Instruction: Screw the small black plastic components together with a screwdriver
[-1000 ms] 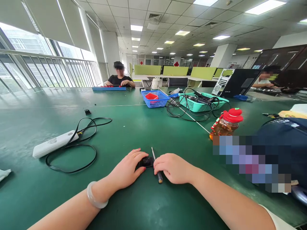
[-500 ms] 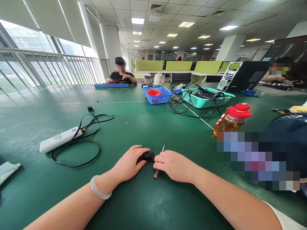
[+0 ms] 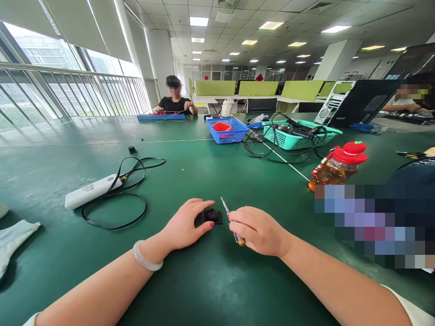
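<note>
A small black plastic part (image 3: pixel 214 217) lies flat on the green table, with small holes or contacts on its top. Around its left side my left hand (image 3: pixel 185 224) is open, thumb and forefinger apart; the thumb tip lies at the part's near edge. Just right of it, my right hand (image 3: pixel 258 228) pinches a slim screwdriver (image 3: pixel 226 207) with a see-through handle. The screwdriver's thin metal tip points up and left, away from the part and not touching it. Its rounded brownish end sticks out below my fingers.
To the left lies a white power strip (image 3: pixel 91 192) with a looped black cable (image 3: pixel 144 213). A red-lidded bottle (image 3: pixel 340 167) stands at right. Farther back are a blue basket (image 3: pixel 228 133), a green basket (image 3: pixel 288 141) with cables, and a seated person (image 3: pixel 175 102).
My right hand has shifted slightly right, and the screwdriver now tilts left instead of right. My left hand's thumb and forefinger have spread, showing more of the black part. The view has shifted slightly.
</note>
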Demonstrator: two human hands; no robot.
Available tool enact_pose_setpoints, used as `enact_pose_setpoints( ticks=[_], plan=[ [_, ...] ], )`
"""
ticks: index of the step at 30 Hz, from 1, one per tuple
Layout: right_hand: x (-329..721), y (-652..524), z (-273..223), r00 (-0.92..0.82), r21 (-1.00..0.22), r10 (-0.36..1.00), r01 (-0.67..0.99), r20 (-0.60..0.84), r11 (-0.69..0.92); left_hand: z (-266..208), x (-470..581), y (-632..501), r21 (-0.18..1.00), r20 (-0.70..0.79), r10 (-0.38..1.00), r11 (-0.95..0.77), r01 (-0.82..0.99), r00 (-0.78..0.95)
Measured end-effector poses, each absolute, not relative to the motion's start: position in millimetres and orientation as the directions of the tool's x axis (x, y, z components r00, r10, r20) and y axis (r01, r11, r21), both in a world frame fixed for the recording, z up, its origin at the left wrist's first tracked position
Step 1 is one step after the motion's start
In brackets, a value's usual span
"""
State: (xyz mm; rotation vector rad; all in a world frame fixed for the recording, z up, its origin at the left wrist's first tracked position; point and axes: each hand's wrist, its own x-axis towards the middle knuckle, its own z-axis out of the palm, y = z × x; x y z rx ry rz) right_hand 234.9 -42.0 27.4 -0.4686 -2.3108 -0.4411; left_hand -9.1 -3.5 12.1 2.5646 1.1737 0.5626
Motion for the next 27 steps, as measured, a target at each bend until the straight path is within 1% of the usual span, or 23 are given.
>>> enact_pose_setpoints(
  ticks=[2, 3, 4, 6, 7, 8, 9, 11, 13, 15, 21, 23, 27],
  plan=[
    [235, -40, 26, -0.657, 0.158, 0.203, 0.447, 0.726, 0.88, 28, -26, 9, 0.283, 0.279, 0.776, -0.629, 0.724, 0.566],
    [236, -39, 25, -0.653, 0.147, 0.211, 0.45, 0.728, 0.881, 38, -41, 18, 0.218, 0.296, 0.797, -0.593, 0.775, 0.526],
    [236, -38, 24, -0.648, 0.136, 0.22, 0.453, 0.729, 0.881, 49, -60, 27, 0.167, 0.314, 0.837, -0.513, 0.842, 0.447],
    [237, -36, 22, -0.636, 0.115, 0.235, 0.458, 0.735, 0.882, 68, -107, 45, 0.106, 0.339, 0.918, -0.252, 0.962, 0.203],
    [237, -36, 22, -0.629, 0.105, 0.239, 0.459, 0.74, 0.882, 74, -133, 53, 0.093, 0.323, 0.944, -0.111, 0.989, 0.075],
    [237, -35, 21, -0.621, 0.097, 0.241, 0.46, 0.746, 0.883, 79, -158, 58, 0.089, 0.292, 0.956, 0.01, 0.996, -0.035],
    [237, -35, 21, -0.614, 0.09, 0.243, 0.46, 0.751, 0.883, 80, -182, 61, 0.094, 0.222, 0.964, 0.127, 0.987, -0.145],
    [236, -36, 20, -0.614, 0.083, 0.247, 0.457, 0.75, 0.885, 77, -220, 64, 0.123, 0.123, 0.945, 0.288, 0.95, -0.302],
    [235, -36, 20, -0.628, 0.082, 0.248, 0.448, 0.738, 0.89, 68, -243, 64, 0.16, 0.055, 0.95, 0.297, 0.942, -0.308],
    [234, -36, 20, -0.639, 0.082, 0.252, 0.446, 0.727, 0.891, 58, -254, 64, 0.168, 0.045, 0.954, 0.287, 0.943, -0.298],
    [235, -36, 18, -0.631, 0.078, 0.269, 0.466, 0.728, 0.882, 46, -254, 67, 0.037, 0.115, 0.957, 0.262, 0.964, -0.265],
    [235, -35, 17, -0.623, 0.071, 0.268, 0.464, 0.735, 0.883, 49, -252, 68, 0.01, 0.113, 0.947, 0.302, 0.953, -0.301],
    [236, -35, 15, -0.619, 0.056, 0.276, 0.461, 0.735, 0.886, 55, -245, 66, -0.019, 0.064, 0.932, 0.359, 0.933, -0.357]
  ],
)
